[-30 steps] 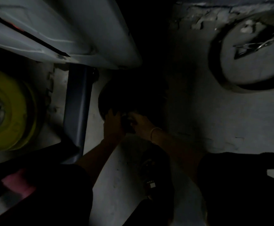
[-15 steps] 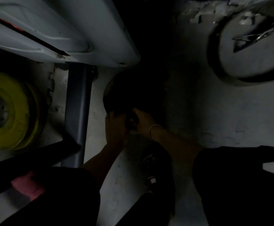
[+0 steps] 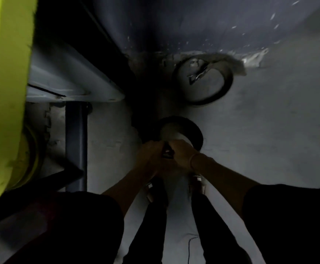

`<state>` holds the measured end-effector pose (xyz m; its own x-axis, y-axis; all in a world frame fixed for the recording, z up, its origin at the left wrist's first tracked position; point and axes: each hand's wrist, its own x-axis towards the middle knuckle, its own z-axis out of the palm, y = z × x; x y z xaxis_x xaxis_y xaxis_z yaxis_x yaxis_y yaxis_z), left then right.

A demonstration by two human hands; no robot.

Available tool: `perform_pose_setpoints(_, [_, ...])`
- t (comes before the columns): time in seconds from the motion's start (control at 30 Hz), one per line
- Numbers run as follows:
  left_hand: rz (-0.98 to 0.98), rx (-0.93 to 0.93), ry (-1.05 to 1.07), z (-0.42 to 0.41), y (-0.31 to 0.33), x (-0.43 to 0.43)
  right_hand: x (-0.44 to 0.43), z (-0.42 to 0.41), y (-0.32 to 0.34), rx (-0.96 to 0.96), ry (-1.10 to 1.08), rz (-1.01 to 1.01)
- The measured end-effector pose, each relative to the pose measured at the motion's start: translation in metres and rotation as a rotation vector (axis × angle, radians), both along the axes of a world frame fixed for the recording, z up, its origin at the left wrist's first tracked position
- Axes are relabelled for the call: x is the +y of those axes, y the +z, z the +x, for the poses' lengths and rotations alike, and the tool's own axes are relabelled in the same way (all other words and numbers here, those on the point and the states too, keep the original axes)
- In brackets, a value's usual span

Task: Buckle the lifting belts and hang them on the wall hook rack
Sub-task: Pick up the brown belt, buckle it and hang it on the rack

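Left hand (image 3: 151,156) and right hand (image 3: 182,155) both clench a belt (image 3: 196,131) at its buckle, loop just beyond our fingers. We judge buckling underway; second belt (image 3: 228,84) lies farther beyond, nothing hung.

Matt dark belt (image 3: 191,128) — rough floor (image 3: 269,140)

Both forearms extend forward and downward and converge at centre frame. The left hand (image 3: 151,156) and right hand (image 3: 182,155) sit side by side, almost touching, knuckles up. Fingers of each hand are curled, gripping the near end of the belt (image 3: 196,130).
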<state>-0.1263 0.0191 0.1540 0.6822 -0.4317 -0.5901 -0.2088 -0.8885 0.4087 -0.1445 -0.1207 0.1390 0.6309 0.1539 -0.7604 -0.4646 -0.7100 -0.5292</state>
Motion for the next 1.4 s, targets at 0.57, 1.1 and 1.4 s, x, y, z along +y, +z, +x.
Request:
perform_pose_setpoints(0.57, [-0.344,-0.453,-0.294,0.072,0.297,-0.078,-0.084,0.025,0.315,-0.642,0.026,-0.336])
perform_pose_setpoints(1.1, [-0.832,-0.364,0.267,0.102,0.534,-0.14,-0.106,0.019,0.534,-0.564,-1.027,0.585])
perform_pose_setpoints(1.4, [-1.034,-0.309,0.555,0.088,0.599,-0.159,-0.105,-0.009,0.588,-0.603,-0.982,0.656])
